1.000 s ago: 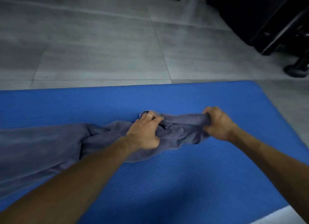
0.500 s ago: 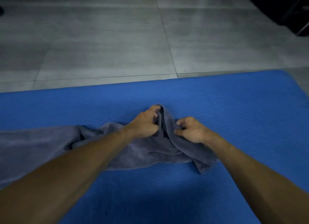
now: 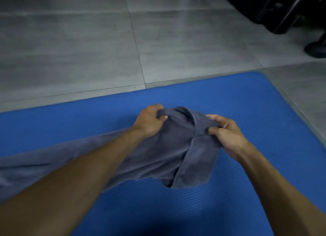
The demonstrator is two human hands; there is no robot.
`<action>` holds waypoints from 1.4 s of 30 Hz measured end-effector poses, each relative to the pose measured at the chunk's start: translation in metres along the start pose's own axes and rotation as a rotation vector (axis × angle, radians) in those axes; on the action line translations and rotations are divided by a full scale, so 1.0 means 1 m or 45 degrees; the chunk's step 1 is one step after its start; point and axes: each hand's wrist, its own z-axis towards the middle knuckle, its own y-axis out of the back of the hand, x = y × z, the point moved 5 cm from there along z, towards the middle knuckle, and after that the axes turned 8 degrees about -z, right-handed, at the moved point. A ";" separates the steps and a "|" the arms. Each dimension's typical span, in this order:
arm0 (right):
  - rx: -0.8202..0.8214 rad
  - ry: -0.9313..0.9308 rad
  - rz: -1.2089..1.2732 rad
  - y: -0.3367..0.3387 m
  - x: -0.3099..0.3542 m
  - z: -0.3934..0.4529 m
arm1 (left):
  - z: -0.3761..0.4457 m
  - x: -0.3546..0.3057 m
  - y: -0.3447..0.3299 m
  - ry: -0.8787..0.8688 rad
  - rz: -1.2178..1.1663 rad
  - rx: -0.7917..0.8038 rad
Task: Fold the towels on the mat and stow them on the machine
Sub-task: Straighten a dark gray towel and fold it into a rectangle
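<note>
A grey towel (image 3: 158, 156) lies crumpled across the blue ribbed mat (image 3: 247, 103), stretching from the left edge to the middle. My left hand (image 3: 150, 123) grips the towel's far edge with curled fingers. My right hand (image 3: 225, 131) pinches a bunched fold of the same towel a little to the right. Between the two hands the cloth is lifted and twisted, and a loose flap hangs down onto the mat below them. My left forearm covers part of the towel.
Grey tiled floor (image 3: 105, 41) runs beyond the mat's far edge. A black machine frame (image 3: 282, 10) with a dark foot (image 3: 315, 49) stands at the top right. The mat's right corner ends near the floor at the right.
Both hands have raised the bunched towel end off the mat and moved slightly apart. The view has shifted, so the mat's right corner and the black machine show again.
</note>
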 end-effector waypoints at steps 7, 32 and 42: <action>0.003 0.061 0.468 0.027 0.024 0.043 | 0.084 -0.058 -0.026 -0.039 0.375 -0.153; -0.303 -0.384 -0.429 0.112 -0.066 -0.038 | -0.103 -0.049 -0.129 -0.677 0.753 0.217; -0.360 -0.281 -0.540 0.090 -0.122 -0.072 | -0.112 -0.031 -0.154 -0.730 1.070 0.077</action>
